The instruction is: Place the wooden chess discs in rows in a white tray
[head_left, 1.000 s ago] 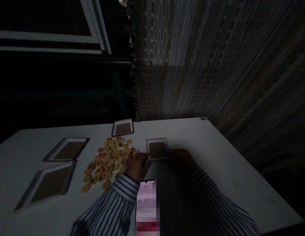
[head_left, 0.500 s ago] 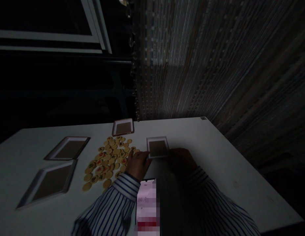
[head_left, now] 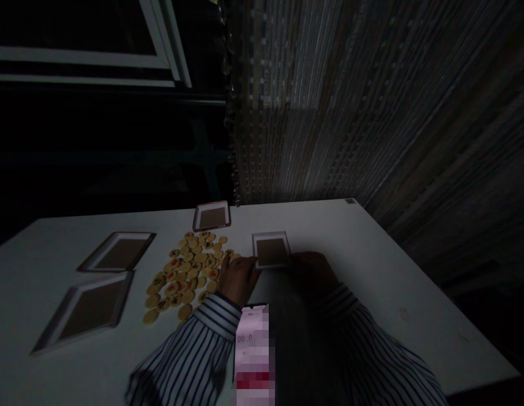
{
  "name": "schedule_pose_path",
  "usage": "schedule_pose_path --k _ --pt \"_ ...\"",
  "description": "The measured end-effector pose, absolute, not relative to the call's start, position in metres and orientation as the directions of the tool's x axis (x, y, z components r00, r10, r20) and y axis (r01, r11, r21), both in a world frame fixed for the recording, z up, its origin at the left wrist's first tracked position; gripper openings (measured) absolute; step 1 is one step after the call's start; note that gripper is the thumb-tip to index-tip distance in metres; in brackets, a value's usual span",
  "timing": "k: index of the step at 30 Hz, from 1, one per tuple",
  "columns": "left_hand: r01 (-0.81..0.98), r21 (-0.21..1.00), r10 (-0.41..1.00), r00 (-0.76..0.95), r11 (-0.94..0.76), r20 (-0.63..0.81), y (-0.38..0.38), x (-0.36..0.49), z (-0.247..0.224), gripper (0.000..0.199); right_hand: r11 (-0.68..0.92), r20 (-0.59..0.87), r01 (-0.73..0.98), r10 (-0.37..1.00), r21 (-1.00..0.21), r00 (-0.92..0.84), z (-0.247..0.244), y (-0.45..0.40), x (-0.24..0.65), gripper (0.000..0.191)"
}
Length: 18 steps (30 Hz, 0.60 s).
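Observation:
A small shallow white box with a brown bottom lies on the white table, with one of my hands at each side. My left hand pinches its near left corner with thumb and fingers. At the near right corner my right hand is curled around the edge; its fingers are mostly in shadow. Just left of my left hand, round wooden Chinese chess pieces are spread in a loose pile, some with red or black characters.
Shallow box parts lie on the table: one behind the pieces, two at the left. A lit phone is near my left wrist. A striped curtain hangs behind the table.
Both hands stay at the small box with hardly any movement. The whole view has shifted slightly; the pieces and other boxes lie as before.

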State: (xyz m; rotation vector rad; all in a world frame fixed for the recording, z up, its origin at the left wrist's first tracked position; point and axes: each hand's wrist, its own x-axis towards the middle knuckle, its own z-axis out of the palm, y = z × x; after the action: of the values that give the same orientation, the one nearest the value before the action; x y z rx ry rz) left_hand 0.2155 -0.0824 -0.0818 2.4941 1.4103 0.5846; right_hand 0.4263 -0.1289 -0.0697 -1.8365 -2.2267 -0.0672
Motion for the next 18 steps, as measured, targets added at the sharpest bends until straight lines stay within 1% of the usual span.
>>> schedule_pose_path --k 12,18 --pt "0.761 0.390 0.855 0.462 -0.518 0.236 -0.0815 0.2154 -0.0834 0.029 0.195 0.242 0.974 0.956 -0.113 -0.163 -0.0704 -0.1288 0.4251 0.017" --pt "0.767 0.382 0.857 0.454 -0.515 0.243 -0.0816 0.2157 -0.0849 0.028 0.198 0.225 0.972 0.960 -0.124 -0.166 -0.0685 -0.1285 0.4252 0.018"
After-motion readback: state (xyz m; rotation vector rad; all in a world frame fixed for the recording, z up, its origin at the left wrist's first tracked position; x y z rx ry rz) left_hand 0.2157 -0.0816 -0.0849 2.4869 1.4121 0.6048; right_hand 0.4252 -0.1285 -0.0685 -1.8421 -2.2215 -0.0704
